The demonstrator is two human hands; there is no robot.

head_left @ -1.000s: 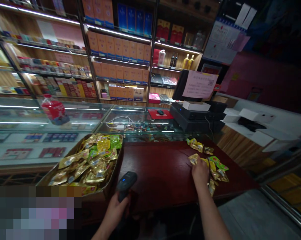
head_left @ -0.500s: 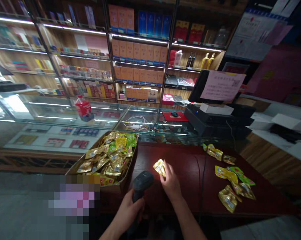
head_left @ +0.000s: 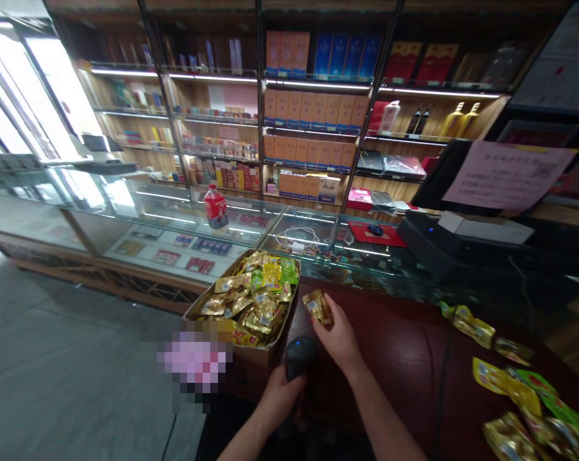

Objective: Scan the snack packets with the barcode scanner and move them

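My left hand (head_left: 284, 394) is wrapped round the handle of a dark barcode scanner (head_left: 301, 353), held upright low over the table's near edge. Between the fingers and thumb of my right hand (head_left: 338, 333) is a gold snack packet (head_left: 318, 308), raised over the dark red table (head_left: 390, 358). Left of it stands a cardboard box (head_left: 282, 333) heaped with gold, yellow and green packets. More packets lie loose at the table's right side, among them a yellow packet (head_left: 503, 384) and a gold packet (head_left: 508, 435).
A glass display counter (head_left: 174, 224) runs behind the table, bearing a red bottle (head_left: 215, 208), a white cable (head_left: 298, 240) and a mouse (head_left: 375, 229) on a red pad. A monitor (head_left: 446, 173) with a taped sheet stands at right. Stocked shelves (head_left: 313, 131) line the back.
The view has turned left. My right hand has brought the gold packet nearer the box, and its bright glare is gone. The scanner now has a small blue light showing.
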